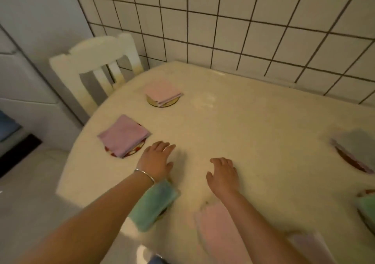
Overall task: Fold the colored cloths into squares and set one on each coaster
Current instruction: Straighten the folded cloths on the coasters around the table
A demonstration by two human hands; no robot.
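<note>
Cloths sat folded on coasters around my left hand (157, 159) and right hand (224, 174). Both hovered spread, holding nothing. I judged the task nearly done.

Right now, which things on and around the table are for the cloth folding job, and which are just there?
For the job:
pink cloth on a coaster
purple cloth
teal cloth
grey cloth
green cloth
pale pink cloth
left hand, right hand, both holding nothing

Just there:
chair
tiled wall
bracelet
</note>
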